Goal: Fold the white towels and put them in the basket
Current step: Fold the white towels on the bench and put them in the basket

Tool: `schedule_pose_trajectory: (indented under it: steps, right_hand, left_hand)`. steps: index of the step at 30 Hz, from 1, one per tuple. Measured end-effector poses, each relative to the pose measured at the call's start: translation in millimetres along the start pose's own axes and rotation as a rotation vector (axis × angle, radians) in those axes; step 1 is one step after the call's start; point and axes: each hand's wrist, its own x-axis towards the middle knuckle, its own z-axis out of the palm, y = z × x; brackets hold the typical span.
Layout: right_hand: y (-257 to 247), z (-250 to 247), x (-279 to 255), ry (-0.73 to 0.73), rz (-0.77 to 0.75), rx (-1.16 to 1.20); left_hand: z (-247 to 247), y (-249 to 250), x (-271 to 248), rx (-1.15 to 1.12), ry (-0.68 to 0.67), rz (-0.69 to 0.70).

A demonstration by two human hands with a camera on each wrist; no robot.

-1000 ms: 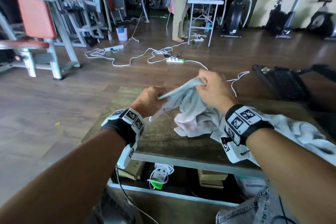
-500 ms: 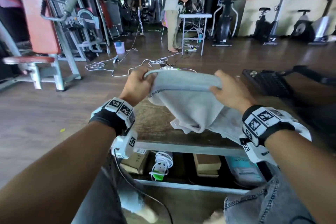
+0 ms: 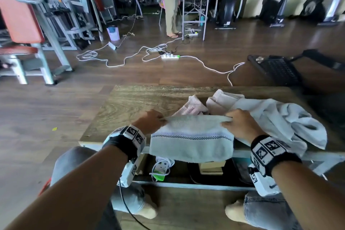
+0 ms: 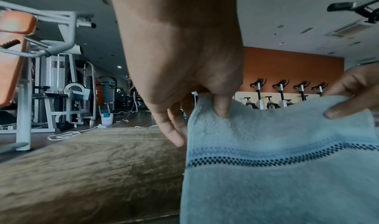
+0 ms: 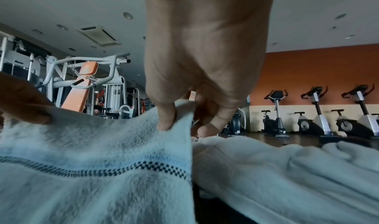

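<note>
1. White towel (image 3: pixel 191 140) with dark checkered stripe: stretched flat by top corners, hanging over table's 6 o'clock edge.
2. Crumpled white towel (image 3: pixel 291 125): heaped at 3 o'clock, touching the first.
3. Two pinkish bunched towels (image 3: pixel 192 106): just behind, toward 12 o'clock.

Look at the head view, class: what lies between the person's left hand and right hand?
In the head view, the top edge of the towel with the checked stripe spans between the left hand and right hand; each pinches a corner.

Towel (image 3: pixel 192 142) hangs over table (image 3: pixel 130 102) front edge, towel pile (image 3: pixel 280 119) right.
</note>
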Motion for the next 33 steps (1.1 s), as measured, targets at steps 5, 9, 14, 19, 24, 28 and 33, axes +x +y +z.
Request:
schedule_pose_trajectory:
  steps: [5,9,14,19,24,28,33]
  right_hand:
    - [-4,30,24,-0.125,-0.180,0.142]
    - [-20,54,33,-0.309,-0.201,0.151]
    - [-38,61,55,-0.304,-0.226,0.144]
    - [-60,37,97,-0.204,-0.249,0.315]
    - [-99,0,193,0.182,-0.384,0.317]
    - [-104,-49,250,0.331,-0.211,0.209]
    - [-86,-66,270,0.392,-0.065,0.047]
  left_hand:
    - [29,4,41,-0.108,-0.107,0.044]
    - [62,-1,56,-0.123,-0.164,0.193]
    - [54,0,73,-0.184,-0.139,0.235]
    - [6,6,103,-0.238,0.084,0.257]
    - [-76,26,153,-0.175,0.493,0.192]
    - [-136,5,179,-0.157,0.659,-0.038]
    - [-166,-28,184,-0.189,0.656,-0.099]
